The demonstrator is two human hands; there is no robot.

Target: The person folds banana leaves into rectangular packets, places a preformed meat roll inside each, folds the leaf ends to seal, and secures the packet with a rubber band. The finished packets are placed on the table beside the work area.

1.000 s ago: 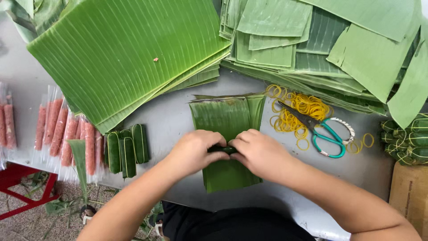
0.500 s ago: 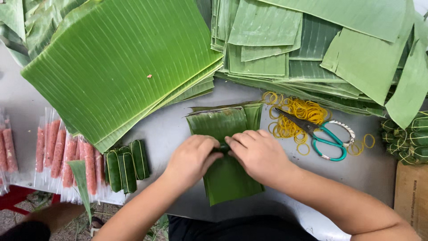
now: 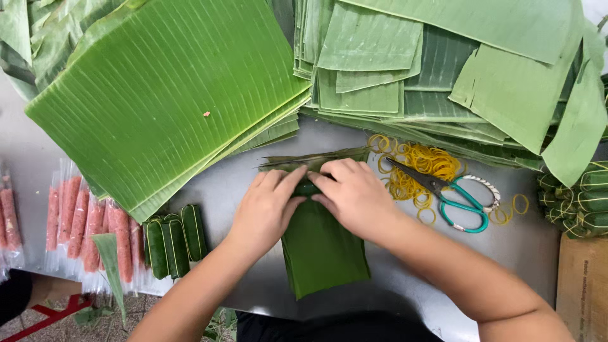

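From the head camera, a dark green leaf (image 3: 320, 250) is laid flat on the grey table (image 3: 234, 190). A small roll (image 3: 307, 187) at its far end is pinched by the bent fingers of the left hand (image 3: 266, 212) and the right hand (image 3: 354, 196). Scissors (image 3: 453, 196) are seen just beside yellow rubber bands (image 3: 421, 164).

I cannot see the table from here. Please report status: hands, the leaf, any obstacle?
Left hand and right hand both pressing a small roll on the dark banana leaf strip. Scissors and rubber bands lie right, apart.
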